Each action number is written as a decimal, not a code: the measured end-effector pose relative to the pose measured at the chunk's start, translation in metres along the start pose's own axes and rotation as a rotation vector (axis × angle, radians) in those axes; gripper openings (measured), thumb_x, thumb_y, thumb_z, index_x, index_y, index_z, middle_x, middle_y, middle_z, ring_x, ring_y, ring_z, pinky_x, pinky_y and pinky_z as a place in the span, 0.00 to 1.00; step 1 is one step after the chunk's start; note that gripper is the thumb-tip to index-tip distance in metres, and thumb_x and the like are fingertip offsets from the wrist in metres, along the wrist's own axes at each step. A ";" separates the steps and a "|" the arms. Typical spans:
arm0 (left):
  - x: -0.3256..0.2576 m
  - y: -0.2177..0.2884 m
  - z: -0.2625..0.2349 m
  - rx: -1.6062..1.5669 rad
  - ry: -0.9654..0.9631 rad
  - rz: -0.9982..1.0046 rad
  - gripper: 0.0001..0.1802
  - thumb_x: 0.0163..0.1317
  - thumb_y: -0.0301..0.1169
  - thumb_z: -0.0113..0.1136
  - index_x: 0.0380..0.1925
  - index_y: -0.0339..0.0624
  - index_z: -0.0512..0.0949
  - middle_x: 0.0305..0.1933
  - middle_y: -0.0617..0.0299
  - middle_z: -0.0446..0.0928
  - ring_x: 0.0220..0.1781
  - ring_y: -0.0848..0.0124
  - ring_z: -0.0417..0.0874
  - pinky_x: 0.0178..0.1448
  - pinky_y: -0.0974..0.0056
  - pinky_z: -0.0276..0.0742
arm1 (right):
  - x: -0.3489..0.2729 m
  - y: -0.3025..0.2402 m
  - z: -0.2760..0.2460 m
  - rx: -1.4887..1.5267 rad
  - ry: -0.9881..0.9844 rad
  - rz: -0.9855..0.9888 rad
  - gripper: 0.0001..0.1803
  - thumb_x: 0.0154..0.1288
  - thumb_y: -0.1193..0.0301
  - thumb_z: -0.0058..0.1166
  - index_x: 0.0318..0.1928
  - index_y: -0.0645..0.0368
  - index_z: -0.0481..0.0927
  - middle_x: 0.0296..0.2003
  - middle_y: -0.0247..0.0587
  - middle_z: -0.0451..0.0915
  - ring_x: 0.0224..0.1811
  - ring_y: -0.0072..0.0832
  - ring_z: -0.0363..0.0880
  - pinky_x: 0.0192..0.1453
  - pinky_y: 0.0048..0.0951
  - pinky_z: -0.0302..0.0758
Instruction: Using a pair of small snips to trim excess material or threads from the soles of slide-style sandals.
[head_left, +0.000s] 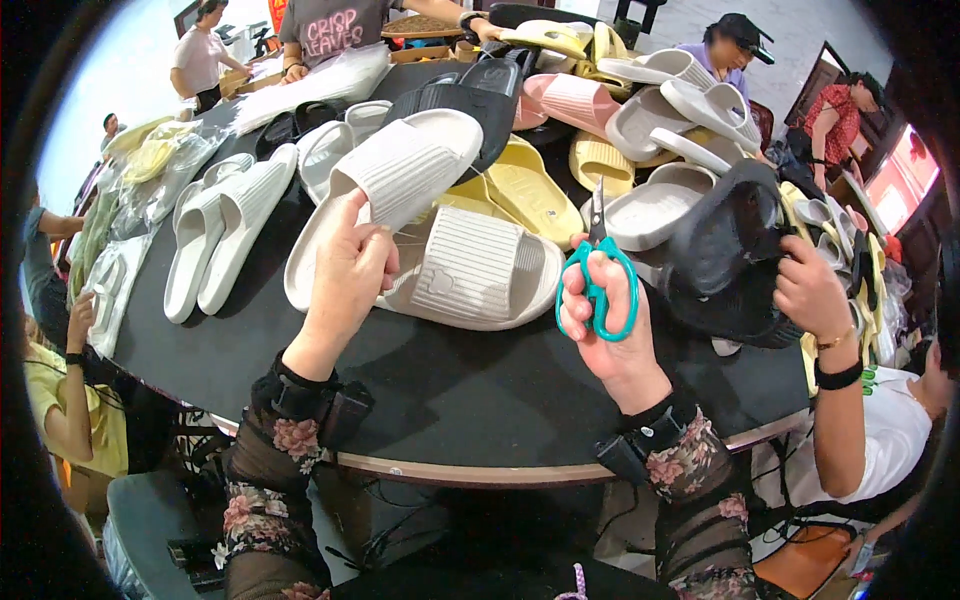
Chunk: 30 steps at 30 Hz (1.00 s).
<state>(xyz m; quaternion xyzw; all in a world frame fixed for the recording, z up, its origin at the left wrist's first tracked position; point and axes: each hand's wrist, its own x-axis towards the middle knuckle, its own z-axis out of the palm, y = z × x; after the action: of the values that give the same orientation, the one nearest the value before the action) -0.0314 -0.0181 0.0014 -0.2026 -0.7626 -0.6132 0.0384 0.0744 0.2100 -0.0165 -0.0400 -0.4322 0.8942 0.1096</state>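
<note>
My left hand (350, 268) grips the edge of a white ribbed slide sandal (395, 165), lifting it off the round black table (480, 390). Under and beside it lies a second white sandal (480, 272), flat on the table. My right hand (605, 320) holds teal-handled scissors (598, 275) upright, blades pointing up and away, just right of that second sandal. Both forearms wear dark floral mesh sleeves and wrist bands.
Several white, yellow, pink, grey and black sandals cover the far half of the table. A co-worker's hand (808, 290) at the right holds a black sandal (725, 255). Bagged sandals (150, 170) lie at the left. More people sit around the table.
</note>
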 end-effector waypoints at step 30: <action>0.026 -0.021 -0.027 -0.122 -0.005 -0.113 0.16 0.61 0.27 0.43 0.46 0.29 0.70 0.30 0.56 0.78 0.25 0.76 0.76 0.26 0.74 0.72 | 0.005 0.001 -0.004 -0.046 0.092 -0.091 0.17 0.61 0.65 0.53 0.48 0.60 0.69 0.24 0.33 0.70 0.18 0.16 0.67 0.15 0.20 0.64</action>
<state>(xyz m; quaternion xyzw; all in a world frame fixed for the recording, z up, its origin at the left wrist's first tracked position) -0.0683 -0.0406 -0.0032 -0.1628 -0.7339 -0.6593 -0.0107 0.0705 0.2137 -0.0203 -0.0638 -0.4487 0.8753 0.1687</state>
